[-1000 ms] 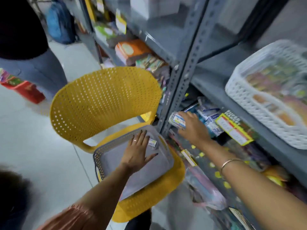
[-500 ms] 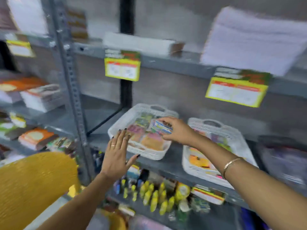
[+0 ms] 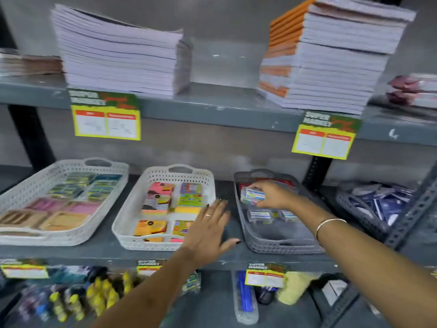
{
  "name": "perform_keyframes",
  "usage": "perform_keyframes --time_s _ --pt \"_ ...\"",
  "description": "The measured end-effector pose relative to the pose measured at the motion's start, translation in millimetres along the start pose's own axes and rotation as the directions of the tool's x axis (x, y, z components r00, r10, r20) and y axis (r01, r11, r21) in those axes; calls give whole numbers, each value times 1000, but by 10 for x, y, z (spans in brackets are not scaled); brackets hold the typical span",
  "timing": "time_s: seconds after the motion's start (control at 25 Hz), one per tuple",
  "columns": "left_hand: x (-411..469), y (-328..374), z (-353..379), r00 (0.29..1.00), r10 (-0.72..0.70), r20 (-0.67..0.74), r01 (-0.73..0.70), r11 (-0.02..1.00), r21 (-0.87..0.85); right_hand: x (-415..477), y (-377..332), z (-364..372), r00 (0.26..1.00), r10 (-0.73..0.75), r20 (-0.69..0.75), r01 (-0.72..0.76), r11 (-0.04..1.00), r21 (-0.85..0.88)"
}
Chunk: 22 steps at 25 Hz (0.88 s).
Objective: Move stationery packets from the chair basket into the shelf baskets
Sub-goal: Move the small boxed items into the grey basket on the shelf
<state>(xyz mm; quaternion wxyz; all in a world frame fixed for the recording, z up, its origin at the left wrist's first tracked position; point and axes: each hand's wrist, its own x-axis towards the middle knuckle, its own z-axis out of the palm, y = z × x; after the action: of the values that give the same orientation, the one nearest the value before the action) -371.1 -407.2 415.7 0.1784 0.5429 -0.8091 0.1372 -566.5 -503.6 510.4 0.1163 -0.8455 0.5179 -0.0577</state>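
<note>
My right hand (image 3: 272,195) holds a small clear stationery packet (image 3: 252,194) with a blue and white label above the grey shelf basket (image 3: 279,245). Two similar packets (image 3: 260,215) lie in that basket. My left hand (image 3: 209,229) hovers open, fingers spread, over the shelf between the grey basket and the middle white basket (image 3: 132,237), which holds coloured sticky-note pads. A second white basket (image 3: 35,236) at the left holds flat packets. The chair basket is out of view.
Two tall stacks of notebooks (image 3: 120,53) sit on the shelf above, with yellow price tags (image 3: 106,119) on its edge. A dark basket (image 3: 364,209) of blue packets stands at the right. The lower shelf holds markers and other small stationery.
The view swung from the yellow chair up to the shelf. My right hand carried the packet from beside the chair, past the white baskets, to above the grey basket. My left hand left the chair basket.
</note>
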Motion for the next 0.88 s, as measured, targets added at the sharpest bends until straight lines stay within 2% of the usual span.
perform_keyframes --time_s 0.12,0.24,0.44,0.56,0.88 --pt "118 348 280 996 13 90 -11 1000 -29 -181 446 123 994 104 41 -104 995 -15" --pt "73 471 594 984 -1 179 6 1000 -29 -276 689 292 986 135 93 -132 990 -41" --pt "-5 449 852 919 -40 393 32 999 27 -281 831 530 975 157 159 -152 987 -43" --pt "-2 460 893 905 -28 424 25 1000 14 -233 843 626 968 172 184 -166 985 -48" --pt "13 444 933 918 -62 392 78 997 -23 -189 849 702 954 180 241 -171 984 -58"
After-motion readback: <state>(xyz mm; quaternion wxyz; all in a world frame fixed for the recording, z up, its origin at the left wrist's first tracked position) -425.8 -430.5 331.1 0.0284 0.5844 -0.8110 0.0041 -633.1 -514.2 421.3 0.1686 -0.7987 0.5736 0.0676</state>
